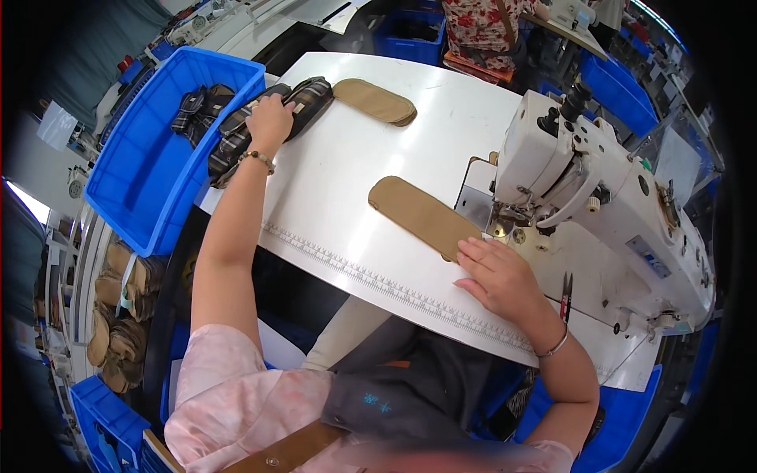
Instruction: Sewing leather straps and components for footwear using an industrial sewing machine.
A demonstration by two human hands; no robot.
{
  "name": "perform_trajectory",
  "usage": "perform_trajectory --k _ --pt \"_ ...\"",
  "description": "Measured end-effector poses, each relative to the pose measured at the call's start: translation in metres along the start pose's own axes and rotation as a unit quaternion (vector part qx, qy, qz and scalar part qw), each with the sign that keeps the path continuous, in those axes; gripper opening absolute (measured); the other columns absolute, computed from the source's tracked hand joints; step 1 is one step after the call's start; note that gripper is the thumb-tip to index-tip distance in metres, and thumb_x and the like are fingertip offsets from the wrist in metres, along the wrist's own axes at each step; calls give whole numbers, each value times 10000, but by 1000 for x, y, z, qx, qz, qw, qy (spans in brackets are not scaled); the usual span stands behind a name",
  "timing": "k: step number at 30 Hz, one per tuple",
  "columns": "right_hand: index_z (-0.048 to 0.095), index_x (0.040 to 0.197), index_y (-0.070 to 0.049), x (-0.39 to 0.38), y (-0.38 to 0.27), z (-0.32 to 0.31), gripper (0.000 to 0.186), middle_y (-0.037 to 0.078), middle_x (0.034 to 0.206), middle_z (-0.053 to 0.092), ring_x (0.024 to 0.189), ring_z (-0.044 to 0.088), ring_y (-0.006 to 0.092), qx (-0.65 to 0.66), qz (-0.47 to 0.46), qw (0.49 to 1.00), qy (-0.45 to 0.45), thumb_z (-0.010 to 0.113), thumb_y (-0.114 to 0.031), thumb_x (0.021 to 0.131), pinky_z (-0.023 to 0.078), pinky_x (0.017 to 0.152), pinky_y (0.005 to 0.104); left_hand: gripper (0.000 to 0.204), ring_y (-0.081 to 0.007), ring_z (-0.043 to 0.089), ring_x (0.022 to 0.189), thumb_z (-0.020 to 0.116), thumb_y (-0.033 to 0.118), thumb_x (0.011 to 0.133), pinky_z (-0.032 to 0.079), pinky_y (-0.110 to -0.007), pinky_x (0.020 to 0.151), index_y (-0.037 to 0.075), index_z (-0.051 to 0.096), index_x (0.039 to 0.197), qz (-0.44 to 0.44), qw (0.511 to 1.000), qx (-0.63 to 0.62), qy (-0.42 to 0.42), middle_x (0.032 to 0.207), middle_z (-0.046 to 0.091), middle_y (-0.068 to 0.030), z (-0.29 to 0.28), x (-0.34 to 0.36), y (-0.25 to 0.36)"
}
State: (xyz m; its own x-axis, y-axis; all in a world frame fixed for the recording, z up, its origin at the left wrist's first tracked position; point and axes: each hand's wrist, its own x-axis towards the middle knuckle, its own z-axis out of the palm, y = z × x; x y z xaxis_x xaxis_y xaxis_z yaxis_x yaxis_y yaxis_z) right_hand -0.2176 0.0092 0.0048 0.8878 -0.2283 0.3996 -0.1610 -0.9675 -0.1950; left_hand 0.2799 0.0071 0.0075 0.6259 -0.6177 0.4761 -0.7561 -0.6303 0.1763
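Observation:
My left hand (270,124) is at the far left of the table, its fingers closed on a dark plaid fabric piece (311,98) in a row of similar pieces beside a blue crate. Partly hidden by that hand, the plaid pieces lie along the table's left edge. A brown oblong fabric panel (422,217) with a rounded end lies at mid-table. My right hand (501,277) rests on its near right end, fingers stretched out flat, just in front of the sewing machine's needle area. Farther back lies a small stack of brown oblong panels (374,102).
A white sewing machine (583,173) stands on the right of the white table (331,189). Black-tipped snips (566,296) lie near my right wrist. The blue crate (150,189) holds more plaid pieces. Bundled brown pieces (122,331) sit below it. Another person (481,31) sits beyond the table.

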Motion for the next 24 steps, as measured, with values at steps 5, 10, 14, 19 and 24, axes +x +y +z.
perform_trajectory --k 5,10,14,19,24 --pt "703 1083 -15 -4 10 3 257 119 1208 692 1149 654 271 -10 1 1000 15 695 -151 865 505 1011 419 266 -312 636 1114 644 368 944 444 -566 919 163 744 1080 22 998 53 -40 1099 715 -83 20 12 -7" --pt "700 1057 -12 -4 14 7 235 110 1159 712 1105 674 260 -26 -38 998 45 600 -71 853 521 980 405 197 -320 643 1016 653 328 940 486 -518 851 155 742 962 63 997 2 41 974 682 -84 8 11 -17" --pt "702 1048 -16 -4 12 8 230 113 1153 712 1089 676 263 -49 -29 997 55 649 -101 840 529 960 404 132 -235 638 811 655 159 955 498 -342 748 33 692 947 138 962 -229 56 903 659 -103 -29 5 -19" --pt "706 1054 -6 -4 -1 3 269 127 1136 709 1059 669 294 92 24 992 81 732 -193 863 519 955 395 157 -33 495 770 592 127 1023 424 -209 710 -2 609 936 148 872 -426 -191 796 569 46 -104 -48 17" --pt "661 1150 18 -1 -28 -4 256 95 1093 712 1016 666 192 519 196 832 29 654 -173 980 514 900 325 36 -196 683 767 663 28 927 522 -307 710 -3 648 938 264 838 -301 -370 816 705 -108 -173 -146 92"
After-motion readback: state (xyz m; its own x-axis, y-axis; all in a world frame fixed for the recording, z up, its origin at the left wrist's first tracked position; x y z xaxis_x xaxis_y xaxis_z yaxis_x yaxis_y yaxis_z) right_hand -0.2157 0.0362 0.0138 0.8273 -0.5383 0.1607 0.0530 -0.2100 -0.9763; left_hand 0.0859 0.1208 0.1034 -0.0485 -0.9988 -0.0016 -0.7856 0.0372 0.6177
